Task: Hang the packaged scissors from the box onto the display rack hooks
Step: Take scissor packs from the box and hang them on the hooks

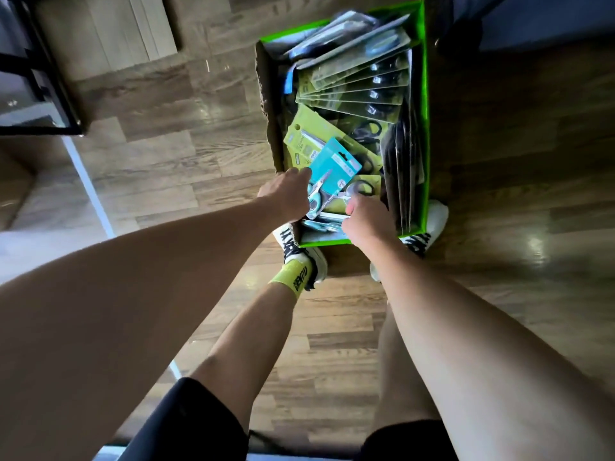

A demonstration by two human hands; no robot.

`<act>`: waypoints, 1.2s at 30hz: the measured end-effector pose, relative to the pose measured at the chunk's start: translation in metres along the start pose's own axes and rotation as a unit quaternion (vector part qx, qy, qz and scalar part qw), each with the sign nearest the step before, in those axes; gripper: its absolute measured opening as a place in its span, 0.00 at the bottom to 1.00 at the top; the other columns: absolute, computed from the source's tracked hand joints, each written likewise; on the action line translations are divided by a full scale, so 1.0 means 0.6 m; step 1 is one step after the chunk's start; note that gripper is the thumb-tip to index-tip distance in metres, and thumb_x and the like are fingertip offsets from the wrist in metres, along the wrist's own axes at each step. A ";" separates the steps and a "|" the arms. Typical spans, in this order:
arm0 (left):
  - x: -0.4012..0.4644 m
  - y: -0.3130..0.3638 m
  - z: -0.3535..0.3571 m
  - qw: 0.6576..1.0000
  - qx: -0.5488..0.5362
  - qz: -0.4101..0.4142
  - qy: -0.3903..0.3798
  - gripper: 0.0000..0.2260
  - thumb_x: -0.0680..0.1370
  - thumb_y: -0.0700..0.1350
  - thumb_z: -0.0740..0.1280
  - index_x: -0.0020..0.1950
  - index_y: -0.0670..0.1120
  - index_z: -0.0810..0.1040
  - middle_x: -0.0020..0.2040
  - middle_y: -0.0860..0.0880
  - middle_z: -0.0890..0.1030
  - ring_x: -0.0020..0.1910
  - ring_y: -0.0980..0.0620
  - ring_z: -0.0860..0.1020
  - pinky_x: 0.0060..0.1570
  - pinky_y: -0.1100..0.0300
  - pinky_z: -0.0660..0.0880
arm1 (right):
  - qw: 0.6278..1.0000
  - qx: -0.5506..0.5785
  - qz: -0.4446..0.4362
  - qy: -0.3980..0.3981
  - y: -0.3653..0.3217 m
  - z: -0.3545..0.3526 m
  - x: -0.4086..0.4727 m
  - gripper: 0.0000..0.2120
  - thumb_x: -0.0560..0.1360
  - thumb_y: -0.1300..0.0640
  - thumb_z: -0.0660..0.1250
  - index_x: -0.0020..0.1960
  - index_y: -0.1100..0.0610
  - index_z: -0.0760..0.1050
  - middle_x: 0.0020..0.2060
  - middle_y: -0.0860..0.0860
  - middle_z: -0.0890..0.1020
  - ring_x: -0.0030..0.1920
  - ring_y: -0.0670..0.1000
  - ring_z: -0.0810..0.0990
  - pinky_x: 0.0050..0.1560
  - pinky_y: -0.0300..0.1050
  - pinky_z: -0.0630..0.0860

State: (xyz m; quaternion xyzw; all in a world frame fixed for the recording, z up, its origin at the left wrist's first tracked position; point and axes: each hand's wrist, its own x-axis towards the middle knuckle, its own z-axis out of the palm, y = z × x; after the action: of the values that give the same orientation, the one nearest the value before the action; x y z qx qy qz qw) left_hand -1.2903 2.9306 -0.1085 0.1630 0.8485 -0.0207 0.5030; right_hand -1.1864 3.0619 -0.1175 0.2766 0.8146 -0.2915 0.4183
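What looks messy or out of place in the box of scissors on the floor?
The teal scissors pack lies crooked on top of the yellow-green packs, which are jumbled at the near end of the green-edged box, while the far ones fan in a row. Left hand and right hand reach in. No damage is visible.

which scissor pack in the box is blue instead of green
The teal-blue pack at the near end, lying on top beside the left hand; the packs around it have yellow-green cards.

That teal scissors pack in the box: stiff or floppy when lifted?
The teal scissors pack is probably fairly stiff: its flat card shows no bend. Likely light and slippery, given its thin, glossy front. The left hand touches it.
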 end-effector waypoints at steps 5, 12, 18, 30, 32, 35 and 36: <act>0.038 0.006 0.017 0.999 -0.033 -0.018 -0.007 0.25 0.76 0.43 0.68 0.71 0.44 0.64 0.64 0.43 0.72 0.61 0.41 0.74 0.51 0.49 0.73 | 0.984 -0.093 -0.134 0.077 0.035 0.045 -0.003 0.17 0.66 0.59 0.75 0.55 0.55 0.78 0.50 0.55 0.79 0.51 0.59 0.76 0.48 0.50 0.73; 0.066 0.022 0.044 0.988 -0.084 -0.121 0.042 0.39 0.68 0.54 0.78 0.70 0.44 0.59 0.62 0.41 0.74 0.60 0.39 0.75 0.57 0.43 0.71 | 0.949 -0.193 -0.204 0.142 0.046 0.078 -0.010 0.10 0.69 0.64 0.68 0.50 0.60 0.80 0.55 0.57 0.78 0.58 0.61 0.73 0.59 0.59 0.68; 0.082 0.010 0.041 0.977 -0.136 -0.155 0.046 0.43 0.63 0.51 0.81 0.70 0.43 0.61 0.66 0.43 0.70 0.67 0.41 0.68 0.64 0.45 0.68 | 0.964 -0.191 -0.159 0.096 0.025 0.069 0.016 0.09 0.74 0.64 0.64 0.52 0.62 0.80 0.58 0.57 0.76 0.59 0.60 0.70 0.59 0.58 0.64; -0.002 0.016 -0.042 0.974 -0.162 -0.118 0.108 0.14 0.74 0.38 0.63 0.55 0.54 0.75 0.46 0.50 0.76 0.51 0.44 0.77 0.47 0.55 0.66 | 0.991 -0.015 -0.109 0.071 -0.018 -0.069 0.005 0.10 0.77 0.63 0.63 0.58 0.58 0.73 0.50 0.59 0.81 0.50 0.62 0.80 0.45 0.52 0.75; -0.021 0.011 -0.063 0.969 -0.189 -0.113 0.111 0.08 0.75 0.41 0.62 0.50 0.52 0.76 0.43 0.48 0.76 0.45 0.44 0.76 0.40 0.57 0.69 | 0.992 -0.004 -0.101 0.070 -0.028 -0.096 -0.008 0.10 0.78 0.63 0.62 0.58 0.60 0.71 0.52 0.61 0.80 0.51 0.63 0.78 0.44 0.51 0.72; -0.064 0.006 -0.095 0.965 -0.211 -0.109 0.112 0.09 0.76 0.42 0.61 0.53 0.48 0.78 0.43 0.45 0.78 0.40 0.44 0.76 0.36 0.56 0.73 | 0.996 -0.021 -0.083 0.032 -0.047 -0.136 -0.036 0.13 0.78 0.65 0.60 0.62 0.62 0.68 0.57 0.62 0.77 0.56 0.64 0.77 0.49 0.52 0.71; -0.080 0.005 -0.106 0.965 -0.211 -0.107 0.115 0.10 0.76 0.41 0.60 0.54 0.47 0.78 0.41 0.46 0.77 0.39 0.45 0.75 0.35 0.57 0.71 | 0.996 -0.031 -0.080 0.018 -0.052 -0.148 -0.048 0.14 0.78 0.66 0.59 0.63 0.62 0.67 0.57 0.62 0.77 0.57 0.63 0.77 0.50 0.52 0.71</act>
State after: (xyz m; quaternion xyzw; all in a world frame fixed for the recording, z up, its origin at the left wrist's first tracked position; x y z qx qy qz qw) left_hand -1.3221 2.9341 -0.0357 -0.0377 0.8982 0.1237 0.4201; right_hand -1.2403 3.0975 -0.0430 0.2028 0.8501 -0.2935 0.3875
